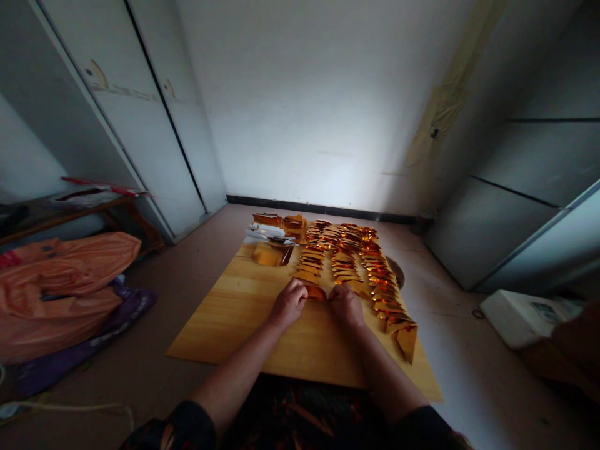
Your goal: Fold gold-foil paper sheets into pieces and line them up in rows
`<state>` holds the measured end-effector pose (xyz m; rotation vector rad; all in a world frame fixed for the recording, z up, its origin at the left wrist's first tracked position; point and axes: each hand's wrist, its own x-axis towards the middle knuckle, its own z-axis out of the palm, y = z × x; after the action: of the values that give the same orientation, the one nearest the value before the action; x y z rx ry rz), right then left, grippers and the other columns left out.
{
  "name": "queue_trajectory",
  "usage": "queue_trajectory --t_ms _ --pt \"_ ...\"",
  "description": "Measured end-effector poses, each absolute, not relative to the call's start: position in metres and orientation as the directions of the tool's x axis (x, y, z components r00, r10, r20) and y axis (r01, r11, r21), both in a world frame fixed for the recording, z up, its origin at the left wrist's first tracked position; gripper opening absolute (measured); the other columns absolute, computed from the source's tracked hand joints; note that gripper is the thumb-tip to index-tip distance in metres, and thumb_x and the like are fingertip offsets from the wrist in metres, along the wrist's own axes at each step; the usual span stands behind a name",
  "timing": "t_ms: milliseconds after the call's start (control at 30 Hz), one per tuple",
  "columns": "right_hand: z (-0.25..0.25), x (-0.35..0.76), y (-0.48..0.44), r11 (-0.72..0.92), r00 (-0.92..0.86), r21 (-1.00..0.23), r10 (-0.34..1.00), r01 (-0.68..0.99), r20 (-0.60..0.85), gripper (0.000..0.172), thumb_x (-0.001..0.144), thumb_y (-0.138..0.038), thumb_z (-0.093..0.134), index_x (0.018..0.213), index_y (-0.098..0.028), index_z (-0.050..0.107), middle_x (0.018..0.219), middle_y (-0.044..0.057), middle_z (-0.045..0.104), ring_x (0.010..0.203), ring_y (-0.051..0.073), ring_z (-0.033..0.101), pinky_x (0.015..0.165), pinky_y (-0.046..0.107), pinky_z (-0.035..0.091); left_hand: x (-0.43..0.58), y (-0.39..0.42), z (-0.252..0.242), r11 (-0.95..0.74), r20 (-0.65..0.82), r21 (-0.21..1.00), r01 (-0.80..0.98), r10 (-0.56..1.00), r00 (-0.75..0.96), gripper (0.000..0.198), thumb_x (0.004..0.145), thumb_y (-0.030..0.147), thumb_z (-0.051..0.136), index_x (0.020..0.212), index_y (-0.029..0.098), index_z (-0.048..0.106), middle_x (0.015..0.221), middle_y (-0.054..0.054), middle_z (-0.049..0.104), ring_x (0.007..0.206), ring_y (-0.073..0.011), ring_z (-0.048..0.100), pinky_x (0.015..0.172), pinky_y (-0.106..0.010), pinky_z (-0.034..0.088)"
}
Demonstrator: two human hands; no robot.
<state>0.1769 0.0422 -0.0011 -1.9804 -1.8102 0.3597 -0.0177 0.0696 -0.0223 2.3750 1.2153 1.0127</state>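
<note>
Between my two hands is a small sheet of shiny gold foil paper (317, 293), slightly curved, above the wooden board (234, 312). My left hand (291, 301) pinches its left end, with the fingers curled in. At the right end, my right hand (345, 304) grips it in the same closed way. Just beyond them, folded gold foil pieces (347, 240) stand overlapping in several rows. One row (387, 294) runs down the board's right side toward me. A flat stack of gold foil sheets (272, 254) lies at the back left.
A white packet (266, 232) sits behind the flat sheets. Orange cloth or plastic (70, 275) is heaped on the left over a purple bag (103, 331). To the right are a white box (520, 315) and a grey cabinet (510, 175). A white wall (300, 112) rises behind the board.
</note>
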Motion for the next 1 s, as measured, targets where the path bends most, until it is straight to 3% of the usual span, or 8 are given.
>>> queue_trajectory --t_ms 100,200,333,433,533,667,833,1000 --pt "-0.001 0.176 0.038 -0.037 0.107 -0.465 0.986 0.885 0.126 0.02 0.074 -0.006 0.051 0.08 -0.021 0.064 0.091 0.0 0.06 0.076 0.01 0.057 0.06 0.018 0.034 -0.018 0.069 -0.019 -0.622 0.448 0.473 0.624 0.779 0.438 0.018 0.072 0.003 0.05 0.072 0.02 0.057 0.084 -0.003 0.056 0.084 -0.0167 0.053 0.076 -0.027 0.042" --pt "0.003 0.175 0.031 0.003 0.082 -0.431 0.98 0.902 0.179 0.029 0.076 -0.007 0.05 0.096 -0.022 0.063 0.101 0.001 0.059 0.079 0.011 0.057 0.063 0.018 0.037 -0.017 0.068 -0.017 -0.636 0.432 0.404 0.658 0.766 0.475 0.019 0.067 0.002 0.051 0.071 0.02 0.057 0.081 -0.004 0.06 0.084 -0.019 0.052 0.077 -0.03 0.04" --pt "0.011 0.175 0.019 0.179 -0.085 -0.362 0.962 0.915 0.259 0.044 0.077 -0.006 0.049 0.116 -0.024 0.059 0.118 0.006 0.055 0.095 0.016 0.055 0.075 0.022 0.041 -0.017 0.067 -0.015 -0.636 0.409 0.371 0.677 0.766 0.496 0.018 0.067 0.003 0.052 0.073 0.02 0.058 0.079 -0.004 0.062 0.083 -0.0199 0.052 0.074 -0.032 0.039" --pt "0.012 0.175 0.016 0.313 -0.22 -0.341 0.933 0.887 0.285 0.029 0.08 -0.011 0.052 0.102 -0.024 0.066 0.109 0.005 0.061 0.101 0.019 0.051 0.086 0.027 0.039 -0.017 0.066 -0.015 -0.63 0.401 0.373 0.681 0.772 0.494 0.017 0.067 0.004 0.053 0.073 0.02 0.058 0.08 -0.004 0.062 0.083 -0.0198 0.053 0.074 -0.031 0.038" --pt "0.006 0.178 0.018 0.322 -0.228 -0.401 0.937 0.858 0.266 0.017 0.084 -0.016 0.054 0.09 -0.024 0.069 0.094 0.003 0.066 0.094 0.018 0.054 0.084 0.028 0.038 -0.017 0.065 -0.014 -0.625 0.403 0.383 0.68 0.776 0.485 0.015 0.068 0.005 0.054 0.072 0.019 0.058 0.079 -0.003 0.063 0.083 -0.0195 0.054 0.075 -0.032 0.039" --pt "-0.006 0.186 0.025 0.308 -0.191 -0.493 0.943 0.814 0.274 0.016 0.085 -0.017 0.054 0.088 -0.023 0.069 0.09 0.002 0.069 0.089 0.016 0.057 0.081 0.026 0.038 -0.017 0.065 -0.013 -0.634 0.437 0.419 0.65 0.768 0.468 0.011 0.071 0.008 0.056 0.069 0.019 0.059 0.082 -0.004 0.065 0.084 -0.0193 0.055 0.078 -0.032 0.041" --pt "-0.015 0.191 0.036 0.347 -0.194 -0.501 0.923 0.793 0.332 0.017 0.085 -0.017 0.053 0.085 -0.021 0.069 0.084 0.004 0.069 0.081 0.017 0.06 0.078 0.025 0.041 -0.017 0.067 -0.015 -0.657 0.481 0.451 0.604 0.749 0.456 0.014 0.078 0.012 0.053 0.068 0.018 0.06 0.083 -0.005 0.065 0.083 -0.0183 0.055 0.078 -0.031 0.044" --pt "-0.003 0.186 0.043 0.238 -0.147 -0.469 0.964 0.85 0.221 0.018 0.086 -0.018 0.051 0.085 -0.02 0.068 0.084 0.004 0.069 0.077 0.015 0.06 0.07 0.022 0.04 -0.016 0.07 -0.019 -0.62 0.463 0.464 0.633 0.779 0.423 0.016 0.082 0.014 0.05 0.069 0.018 0.059 0.08 -0.005 0.062 0.082 -0.0174 0.055 0.077 -0.029 0.044"
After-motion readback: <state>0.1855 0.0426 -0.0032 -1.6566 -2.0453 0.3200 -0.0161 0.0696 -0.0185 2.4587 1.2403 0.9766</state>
